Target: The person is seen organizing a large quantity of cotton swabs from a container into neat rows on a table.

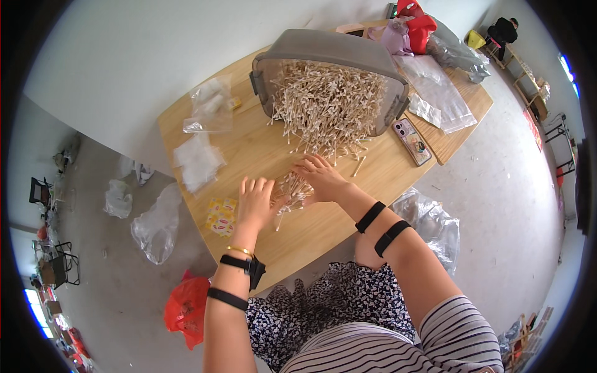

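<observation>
The grip is spread: left hand (255, 200) and right hand (318, 180), fingers apart, flank a small cotton-swab pile (294, 188) at mid-frame. At upper centre, a tipped grey bin (333, 45) bears heaped cotton swabs (336, 102) on the wooden bench (252, 143).

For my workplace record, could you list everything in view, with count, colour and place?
Tabletop: two sections, light wood, centre
Tub: one, grey, tipped, far side
Cotton swabs: uncountable, whitish, inside and before tub
Phone: one, patterned, right of tub
Small packets: several, yellow, near left
Thin pieces: several, white, left
Bags: several, clear, tabletop and floor
Plastic bag: one, red, left floor
Bundles: two, red, purple, far right
Other person: one, dark clothes, far right
Clutter: many, mixed, both edges
Clothes: two, patterned, bottom
Bands: four, black, arms
Bracelet: one, gold, left arm
Left grip: one, at swabs
Right grip: one, at swabs
</observation>
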Demonstrator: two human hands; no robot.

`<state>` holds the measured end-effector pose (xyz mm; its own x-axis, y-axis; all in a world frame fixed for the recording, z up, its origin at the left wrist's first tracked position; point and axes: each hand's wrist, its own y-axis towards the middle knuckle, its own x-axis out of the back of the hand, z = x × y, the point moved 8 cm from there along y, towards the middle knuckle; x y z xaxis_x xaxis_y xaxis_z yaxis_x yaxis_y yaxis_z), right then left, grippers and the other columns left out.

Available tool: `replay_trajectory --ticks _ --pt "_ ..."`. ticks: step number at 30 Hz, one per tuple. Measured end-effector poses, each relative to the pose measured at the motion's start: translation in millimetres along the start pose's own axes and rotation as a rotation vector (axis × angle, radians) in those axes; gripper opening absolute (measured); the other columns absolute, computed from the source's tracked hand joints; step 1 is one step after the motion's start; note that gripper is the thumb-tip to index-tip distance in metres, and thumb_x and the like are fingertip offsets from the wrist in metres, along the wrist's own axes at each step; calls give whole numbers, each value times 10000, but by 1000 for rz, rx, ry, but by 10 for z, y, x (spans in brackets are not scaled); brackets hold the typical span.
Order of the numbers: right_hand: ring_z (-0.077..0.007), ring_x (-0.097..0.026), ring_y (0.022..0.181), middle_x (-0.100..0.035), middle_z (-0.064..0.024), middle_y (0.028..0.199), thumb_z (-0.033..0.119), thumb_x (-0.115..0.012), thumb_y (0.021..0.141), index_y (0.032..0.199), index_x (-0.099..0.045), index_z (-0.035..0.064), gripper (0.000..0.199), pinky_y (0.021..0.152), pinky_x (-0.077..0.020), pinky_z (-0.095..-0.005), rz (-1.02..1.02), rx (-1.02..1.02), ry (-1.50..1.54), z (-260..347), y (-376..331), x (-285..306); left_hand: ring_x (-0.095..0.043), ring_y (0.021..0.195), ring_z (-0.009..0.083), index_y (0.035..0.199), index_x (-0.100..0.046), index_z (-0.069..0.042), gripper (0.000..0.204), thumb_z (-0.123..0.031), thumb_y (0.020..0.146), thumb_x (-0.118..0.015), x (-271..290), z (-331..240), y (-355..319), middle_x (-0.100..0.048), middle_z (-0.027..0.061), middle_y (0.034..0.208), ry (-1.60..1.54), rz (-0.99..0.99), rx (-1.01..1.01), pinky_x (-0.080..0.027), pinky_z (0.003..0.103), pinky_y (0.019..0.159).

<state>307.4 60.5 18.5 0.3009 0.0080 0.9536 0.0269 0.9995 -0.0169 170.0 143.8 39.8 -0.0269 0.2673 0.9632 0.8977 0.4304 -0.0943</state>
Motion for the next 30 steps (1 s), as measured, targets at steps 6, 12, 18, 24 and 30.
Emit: replay_trajectory --ticks 6,12,18,24,30 --pt "-317 -433 1302 -494 -96 1341 346 -848 729 1442 -492 83 839 1145 -339 -452 -73 -65 145 104 -206 74 -428 1359 320 1498 -402 -23 1093 -653 688 -778 -88 -119 -508 -511 144 1399 26 -152 0 -231 542 1214" --pt "-318 -442 1285 -497 -103 1336 320 -809 786 1417 -530 126 717 1113 -375 -444 -21 -154 169 72 -253 -20 -367 1421 360 1565 -233 -21 1286 -495 576 -907 -158 22 -624 -419 176 1504 -206 -237 22 -213 561 1227" --pt "-307 -448 1262 -515 -99 1287 294 -811 784 1366 -565 127 653 1109 -370 -430 -83 -131 154 159 -272 29 -373 1436 368 1570 -227 -47 1234 -377 608 -926 -137 69 -738 -416 178 1540 -178 -189 12 -215 569 1229" --pt "-314 -447 1271 -516 -103 1283 313 -801 797 1341 -574 124 619 1109 -368 -434 -22 -116 180 224 -221 -16 -379 1431 364 1565 -276 -87 1106 -192 663 -907 -77 223 -695 -424 167 1537 -315 -216 48 -245 527 1225" --pt "-309 -441 1283 -515 -98 1266 423 -844 733 1377 -539 115 776 1116 -358 -449 -52 -50 104 308 -295 40 -372 1457 313 1562 -308 -128 1037 -155 698 -882 0 208 -597 -458 139 1521 -240 -144 -30 -246 519 1229"
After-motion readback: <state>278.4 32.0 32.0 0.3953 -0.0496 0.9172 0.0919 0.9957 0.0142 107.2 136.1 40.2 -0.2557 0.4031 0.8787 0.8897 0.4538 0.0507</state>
